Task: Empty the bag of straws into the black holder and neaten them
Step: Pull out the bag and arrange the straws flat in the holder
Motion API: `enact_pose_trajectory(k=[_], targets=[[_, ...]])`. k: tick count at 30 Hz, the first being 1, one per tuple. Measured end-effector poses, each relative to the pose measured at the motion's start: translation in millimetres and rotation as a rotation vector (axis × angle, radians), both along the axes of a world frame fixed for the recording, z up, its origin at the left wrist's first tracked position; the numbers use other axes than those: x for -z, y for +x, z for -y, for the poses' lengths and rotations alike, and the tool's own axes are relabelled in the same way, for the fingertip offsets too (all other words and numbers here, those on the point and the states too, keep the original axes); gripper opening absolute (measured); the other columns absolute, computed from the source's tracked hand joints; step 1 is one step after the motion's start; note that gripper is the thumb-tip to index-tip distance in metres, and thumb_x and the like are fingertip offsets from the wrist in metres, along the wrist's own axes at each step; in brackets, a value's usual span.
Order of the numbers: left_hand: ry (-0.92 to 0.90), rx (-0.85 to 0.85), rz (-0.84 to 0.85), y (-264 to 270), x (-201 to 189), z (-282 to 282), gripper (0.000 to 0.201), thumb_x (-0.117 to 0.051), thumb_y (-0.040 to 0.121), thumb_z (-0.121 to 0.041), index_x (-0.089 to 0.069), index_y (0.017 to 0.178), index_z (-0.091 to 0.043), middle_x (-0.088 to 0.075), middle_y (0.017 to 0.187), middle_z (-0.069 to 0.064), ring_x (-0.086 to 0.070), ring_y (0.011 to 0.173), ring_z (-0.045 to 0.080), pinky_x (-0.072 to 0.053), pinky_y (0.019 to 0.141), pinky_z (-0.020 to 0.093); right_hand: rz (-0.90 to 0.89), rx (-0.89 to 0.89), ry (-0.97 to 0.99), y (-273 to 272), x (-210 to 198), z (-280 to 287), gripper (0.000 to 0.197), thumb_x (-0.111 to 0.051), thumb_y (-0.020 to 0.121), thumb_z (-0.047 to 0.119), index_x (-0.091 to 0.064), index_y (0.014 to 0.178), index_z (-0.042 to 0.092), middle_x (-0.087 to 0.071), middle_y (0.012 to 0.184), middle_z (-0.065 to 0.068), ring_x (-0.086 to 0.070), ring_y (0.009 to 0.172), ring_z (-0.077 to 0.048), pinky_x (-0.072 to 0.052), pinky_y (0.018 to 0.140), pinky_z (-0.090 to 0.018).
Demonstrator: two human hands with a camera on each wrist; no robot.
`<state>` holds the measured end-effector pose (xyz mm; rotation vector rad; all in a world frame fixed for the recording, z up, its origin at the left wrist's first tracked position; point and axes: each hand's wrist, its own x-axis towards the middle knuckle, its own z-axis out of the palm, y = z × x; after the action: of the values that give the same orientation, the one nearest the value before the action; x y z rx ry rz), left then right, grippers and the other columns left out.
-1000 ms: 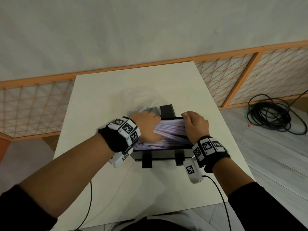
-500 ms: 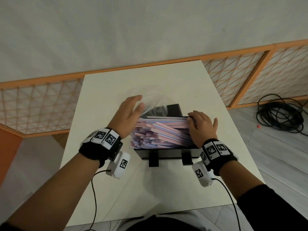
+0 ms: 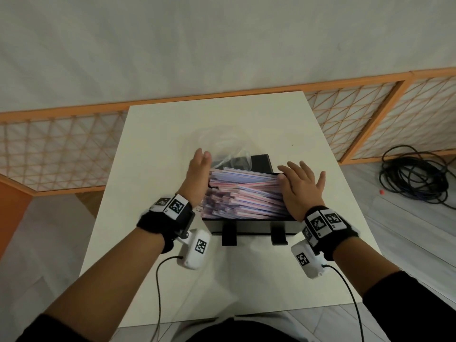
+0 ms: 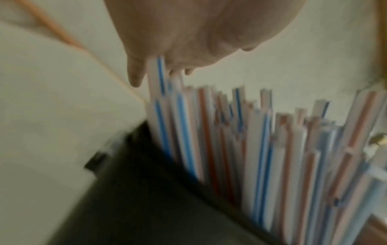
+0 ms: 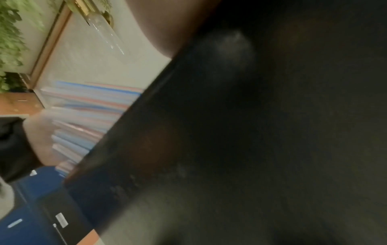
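Observation:
A heap of red- and blue-striped straws (image 3: 243, 193) lies crosswise in the black holder (image 3: 251, 227) in the middle of the white table (image 3: 153, 149). My left hand (image 3: 197, 176) stands flat, fingers straight, against the left ends of the straws (image 4: 240, 140). My right hand (image 3: 299, 186) lies spread and flat against their right ends and the holder's right side. The clear, crumpled bag (image 3: 222, 146) lies just behind the holder. In the right wrist view the holder's dark wall (image 5: 251, 132) fills most of the picture, with the straws (image 5: 92, 106) beyond it.
An orange-framed lattice fence (image 3: 61, 146) runs behind the table on both sides. A coil of black cable (image 3: 414, 178) lies on the floor at the right. Cables hang from both wrist cameras over the table's front edge.
My left hand has let go of the straw pile, moved out to its left end and flattened there. My right hand has spread its fingers at the right end.

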<state>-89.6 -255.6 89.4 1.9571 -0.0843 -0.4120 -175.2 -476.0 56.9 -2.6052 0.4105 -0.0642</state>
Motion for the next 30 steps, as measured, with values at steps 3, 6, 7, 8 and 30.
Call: enact_pose_trajectory(k=[3, 6, 7, 8, 30], targets=[[0.250, 0.160, 0.320, -8, -36, -2, 0.082, -0.037, 0.089, -0.062, -0.013, 0.149, -0.011, -0.013, 0.159, 0.008, -0.010, 0.146, 0.020, -0.008, 0.115, 0.030, 0.186, -0.063, 0.049, -3, -14, 12, 0.044, -0.045, 0.088, 0.039, -0.054, 0.126, 0.018, -0.049, 0.139, -0.007, -0.036, 0.134, -0.028, -0.024, 0.112, -0.043], [0.612, 0.545, 0.595, -31, -71, 14, 0.109, -0.041, 0.070, -0.081, -0.008, 0.149, -0.014, -0.007, 0.160, 0.005, -0.001, 0.147, 0.019, -0.004, 0.119, 0.039, 0.139, -0.289, 0.052, -12, -36, 26, 0.047, -0.066, 0.081, 0.024, -0.053, 0.125, 0.014, -0.055, 0.127, -0.007, -0.047, 0.120, -0.027, -0.035, 0.100, -0.032], [0.704, 0.673, 0.666, -39, -76, 25, 0.117, -0.043, 0.064, -0.086, -0.006, 0.149, -0.014, -0.006, 0.160, 0.005, 0.000, 0.147, 0.020, -0.004, 0.120, 0.045, 0.068, -0.364, 0.041, -14, -42, 30, 0.053, -0.068, 0.078, 0.021, -0.051, 0.127, 0.014, -0.055, 0.126, -0.007, -0.048, 0.119, -0.026, -0.035, 0.097, -0.027], [0.796, 0.783, 0.717, -48, -77, 37, 0.124, -0.045, 0.060, -0.089, -0.004, 0.149, -0.013, -0.005, 0.160, 0.007, 0.001, 0.147, 0.022, -0.004, 0.119, 0.048, 0.005, -0.430, 0.014, -15, -46, 32, 0.057, -0.070, 0.077, 0.021, -0.048, 0.130, 0.014, -0.054, 0.126, -0.007, -0.047, 0.118, -0.025, -0.033, 0.095, -0.023], [1.256, 0.824, 0.470, -21, -44, 33, 0.121, -0.068, 0.062, -0.069, -0.004, 0.149, -0.016, -0.031, 0.151, 0.005, -0.034, 0.135, 0.026, -0.010, 0.117, 0.050, -0.077, -0.562, -0.275, 25, -15, 11, 0.068, -0.067, 0.076, 0.021, -0.035, 0.135, 0.016, -0.043, 0.132, -0.009, -0.041, 0.121, -0.032, -0.034, 0.098, -0.043]])
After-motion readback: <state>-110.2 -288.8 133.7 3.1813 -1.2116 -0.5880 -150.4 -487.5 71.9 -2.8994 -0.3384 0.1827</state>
